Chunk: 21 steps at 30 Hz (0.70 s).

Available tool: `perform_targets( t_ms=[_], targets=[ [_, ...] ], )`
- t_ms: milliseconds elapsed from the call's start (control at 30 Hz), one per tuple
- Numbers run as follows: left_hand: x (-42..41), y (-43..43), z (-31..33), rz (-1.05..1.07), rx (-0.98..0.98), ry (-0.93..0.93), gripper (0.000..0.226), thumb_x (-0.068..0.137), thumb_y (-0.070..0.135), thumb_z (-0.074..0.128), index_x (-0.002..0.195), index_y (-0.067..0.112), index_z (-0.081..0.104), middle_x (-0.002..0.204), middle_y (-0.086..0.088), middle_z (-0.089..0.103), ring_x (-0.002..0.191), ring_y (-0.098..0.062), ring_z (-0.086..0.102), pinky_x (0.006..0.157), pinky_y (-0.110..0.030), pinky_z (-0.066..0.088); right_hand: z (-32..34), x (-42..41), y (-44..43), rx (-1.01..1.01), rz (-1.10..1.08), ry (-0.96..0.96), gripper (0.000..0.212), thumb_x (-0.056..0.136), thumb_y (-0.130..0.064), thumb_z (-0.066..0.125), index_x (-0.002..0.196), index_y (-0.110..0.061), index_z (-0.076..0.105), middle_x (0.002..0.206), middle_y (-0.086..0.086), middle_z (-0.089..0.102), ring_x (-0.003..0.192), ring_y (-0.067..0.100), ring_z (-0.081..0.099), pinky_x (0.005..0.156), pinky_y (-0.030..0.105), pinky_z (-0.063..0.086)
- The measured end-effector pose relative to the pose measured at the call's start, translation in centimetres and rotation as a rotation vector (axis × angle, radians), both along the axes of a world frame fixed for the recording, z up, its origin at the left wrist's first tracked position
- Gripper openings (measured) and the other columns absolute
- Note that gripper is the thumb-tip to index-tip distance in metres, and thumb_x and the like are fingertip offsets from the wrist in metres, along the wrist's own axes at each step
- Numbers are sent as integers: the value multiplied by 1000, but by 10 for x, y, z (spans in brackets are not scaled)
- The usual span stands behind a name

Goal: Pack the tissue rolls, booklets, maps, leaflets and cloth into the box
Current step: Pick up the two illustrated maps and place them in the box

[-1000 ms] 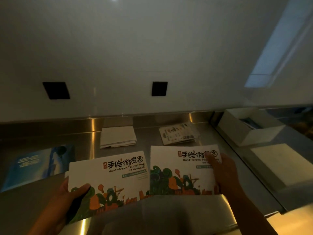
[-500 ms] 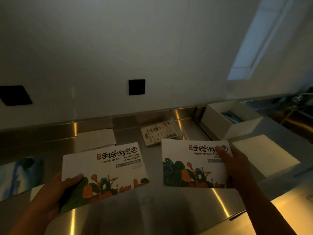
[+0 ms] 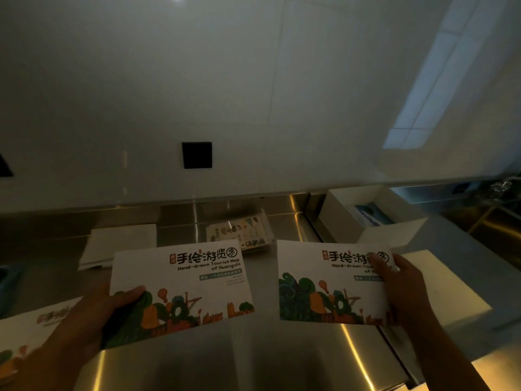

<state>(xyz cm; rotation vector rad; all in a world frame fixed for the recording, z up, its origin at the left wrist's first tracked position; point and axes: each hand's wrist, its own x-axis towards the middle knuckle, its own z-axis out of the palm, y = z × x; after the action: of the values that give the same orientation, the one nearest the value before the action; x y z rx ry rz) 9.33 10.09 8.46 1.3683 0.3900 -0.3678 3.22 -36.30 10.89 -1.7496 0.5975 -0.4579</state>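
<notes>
I hold two white tourist maps with colourful cover art above a steel counter. My left hand [image 3: 93, 323] grips the left map [image 3: 180, 280] by its lower left corner. My right hand [image 3: 400, 289] grips the right map [image 3: 329, 280] by its right edge. The open white box [image 3: 394, 232] stands at the back right, with something blue inside. A folded white cloth [image 3: 118, 245] lies at the back left. A stack of printed leaflets [image 3: 242, 234] lies behind the maps.
The box's flat white lid [image 3: 439, 289] lies right of my right hand. Another map [image 3: 33, 328] lies at the lower left. A blue booklet [image 3: 7, 277] shows at the left edge. A white tiled wall with a black socket [image 3: 196, 155] rises behind the counter.
The two maps have moved apart, the right one carried rightward toward the box. The view has swung right, and another map has come into sight at the lower left.
</notes>
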Motion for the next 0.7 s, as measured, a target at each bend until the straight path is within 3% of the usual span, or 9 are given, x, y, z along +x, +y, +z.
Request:
perform_targets(
  t_ms=[200,367,500,633,700],
  targets=[
    [-13,-96,-9,36,21,-28,40,64,13,70,103,20,61,83,-14,76,70,-37,73,54,-40,58,7,2,-96,-32,39,-3,6,87,-25,64,85,-19,62,76,3,71,53,9,70,40,17,49],
    [-13,-154,-15,30,20,-38,50,62,14,72,110,18,60,91,-14,76,78,-36,73,63,-41,57,9,11,-155,-35,87,20,9,88,-26,62,85,-18,62,76,5,73,57,15,72,47,25,53],
    [0,-185,-12,35,9,-58,44,59,14,73,101,22,61,85,-10,77,74,-33,73,62,-39,56,7,29,-183,-31,84,25,9,88,-27,61,85,-19,61,72,6,73,56,13,72,42,20,52],
    [26,-208,-9,11,12,-56,52,59,15,73,109,14,61,88,-14,76,76,-36,73,62,-40,56,6,44,-202,-12,72,35,9,88,-26,62,86,-18,60,66,-3,74,54,15,72,40,18,51],
    [40,-223,-6,5,3,-56,53,59,15,73,111,12,60,87,-13,76,74,-35,73,57,-38,57,9,49,-216,-26,50,38,10,87,-27,62,87,-18,60,65,3,74,54,16,72,40,20,52]
  ],
)
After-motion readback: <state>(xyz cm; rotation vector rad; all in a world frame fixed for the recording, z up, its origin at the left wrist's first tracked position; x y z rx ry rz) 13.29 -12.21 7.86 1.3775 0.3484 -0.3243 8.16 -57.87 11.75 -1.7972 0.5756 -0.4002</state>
